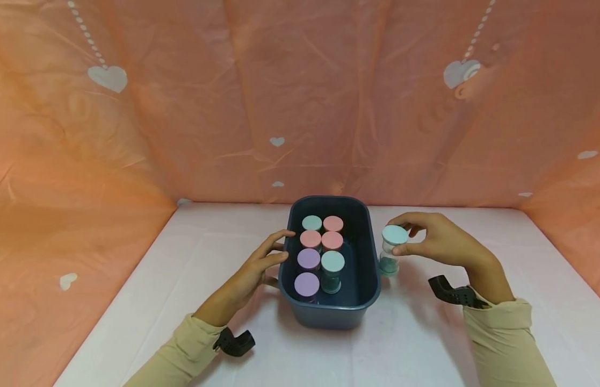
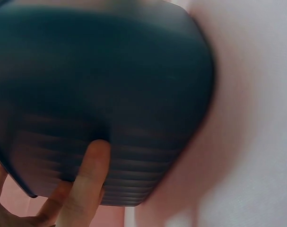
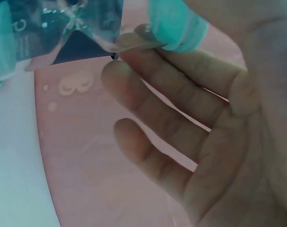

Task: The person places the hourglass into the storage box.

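Just right of the dark blue oval plastic tub (image 1: 364, 279), the fingers (image 1: 407, 248) of the person's right hand (image 1: 437, 243) pinch the top of a clear hourglass-shaped sand timer with mint-green caps (image 1: 391, 252), whose foot stands on or just above the white tabletop (image 1: 425, 344) (which of the two cannot be told). The left hand (image 1: 258, 269) lies nearly straight-fingered against the tub's left wall, gripping nothing; the left wrist view shows a fingertip (image 2: 93, 163) pressed on the ribbed outside. Inside the tub, six more timers stand upright in two rows, their caps mint, pink and lilac, leaving bare floor along the tub's right side. The timer would best be kept upright and lifted clear of the tub's rim, the left hand bracing the tub against sliding. The right wrist view is blurred and cropped: only one mint cap and part of the clear body show. The thumb's hold is hard to make out, and the tub's contents are hidden from both wrist cameras.
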{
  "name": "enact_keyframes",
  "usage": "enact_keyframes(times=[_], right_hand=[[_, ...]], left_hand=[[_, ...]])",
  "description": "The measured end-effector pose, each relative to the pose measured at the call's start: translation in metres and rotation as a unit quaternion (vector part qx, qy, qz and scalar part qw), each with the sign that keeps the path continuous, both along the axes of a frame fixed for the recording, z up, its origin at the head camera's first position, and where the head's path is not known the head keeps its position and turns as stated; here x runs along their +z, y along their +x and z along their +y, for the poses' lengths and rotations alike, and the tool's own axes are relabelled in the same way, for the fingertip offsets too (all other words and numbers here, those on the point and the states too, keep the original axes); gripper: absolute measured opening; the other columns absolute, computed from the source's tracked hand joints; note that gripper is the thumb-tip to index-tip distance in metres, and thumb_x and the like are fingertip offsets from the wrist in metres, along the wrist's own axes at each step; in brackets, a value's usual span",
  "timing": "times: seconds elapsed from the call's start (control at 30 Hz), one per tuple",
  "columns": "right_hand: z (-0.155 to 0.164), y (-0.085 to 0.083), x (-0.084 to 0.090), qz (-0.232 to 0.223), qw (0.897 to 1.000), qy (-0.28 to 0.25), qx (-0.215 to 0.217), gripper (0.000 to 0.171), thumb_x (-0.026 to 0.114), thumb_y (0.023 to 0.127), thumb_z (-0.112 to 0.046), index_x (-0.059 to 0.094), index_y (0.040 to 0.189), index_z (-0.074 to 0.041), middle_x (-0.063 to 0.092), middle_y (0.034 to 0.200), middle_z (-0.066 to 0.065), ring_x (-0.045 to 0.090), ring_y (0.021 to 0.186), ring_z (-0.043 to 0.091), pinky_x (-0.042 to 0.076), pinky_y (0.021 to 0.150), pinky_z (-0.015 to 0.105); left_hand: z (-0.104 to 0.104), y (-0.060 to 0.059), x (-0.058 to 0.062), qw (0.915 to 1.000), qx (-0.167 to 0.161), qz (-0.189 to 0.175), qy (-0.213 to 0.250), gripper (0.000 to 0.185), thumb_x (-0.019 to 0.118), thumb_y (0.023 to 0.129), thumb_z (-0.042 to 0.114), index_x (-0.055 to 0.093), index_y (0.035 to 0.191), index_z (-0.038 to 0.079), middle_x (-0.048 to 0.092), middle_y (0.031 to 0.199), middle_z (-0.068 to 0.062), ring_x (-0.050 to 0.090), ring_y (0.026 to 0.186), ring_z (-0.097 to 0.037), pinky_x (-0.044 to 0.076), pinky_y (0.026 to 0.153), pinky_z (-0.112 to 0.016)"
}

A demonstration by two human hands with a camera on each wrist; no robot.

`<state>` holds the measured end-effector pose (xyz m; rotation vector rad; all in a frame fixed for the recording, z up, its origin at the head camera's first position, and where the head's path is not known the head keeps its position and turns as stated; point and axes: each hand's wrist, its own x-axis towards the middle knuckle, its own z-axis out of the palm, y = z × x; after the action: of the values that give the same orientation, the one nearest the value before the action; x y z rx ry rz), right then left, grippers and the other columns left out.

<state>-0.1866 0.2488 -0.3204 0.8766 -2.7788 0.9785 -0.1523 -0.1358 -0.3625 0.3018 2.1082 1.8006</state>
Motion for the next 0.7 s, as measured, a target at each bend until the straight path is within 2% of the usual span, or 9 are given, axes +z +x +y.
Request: enact_keyframes(times=[0.33,0.53,0.7], right_hand=[[0.001,0.003,0.01,0.043,0.999,-0.02,-0.024,0.039,0.086,0.077,-0.031,0.07,0.112,-0.027,0.069,0.095,-0.013,0.056,0.089,0.005,0.044,0.079,0.018],[0.0,0.008,0.016,0.051,0.996,-0.054,-0.055,0.037,0.085,0.077,-0.023,0.071,0.111,-0.028,0.068,0.095,-0.011,0.054,0.089,0.007,0.042,0.076,0.018],[0.0,0.011,0.016,0.063,0.993,-0.076,-0.063,0.037,0.086,0.076,-0.019,0.071,0.11,-0.028,0.067,0.094,-0.011,0.054,0.088,0.006,0.041,0.075,0.017]], left_hand=[[-0.001,-0.003,-0.001,0.9999,-0.006,0.015,0.003,0.047,0.044,0.1,0.037,0.037,0.147,0.031,0.03,0.146,-0.018,0.039,0.133,-0.044,0.053,0.084,-0.049],[-0.001,-0.002,-0.001,0.9999,-0.009,0.013,0.002,0.047,0.043,0.101,0.037,0.036,0.147,0.031,0.029,0.146,-0.017,0.036,0.135,-0.045,0.052,0.085,-0.051],[0.0,-0.002,-0.002,0.9999,-0.012,0.009,-0.003,0.047,0.043,0.101,0.038,0.036,0.147,0.031,0.029,0.146,-0.017,0.036,0.135,-0.044,0.052,0.086,-0.05]])
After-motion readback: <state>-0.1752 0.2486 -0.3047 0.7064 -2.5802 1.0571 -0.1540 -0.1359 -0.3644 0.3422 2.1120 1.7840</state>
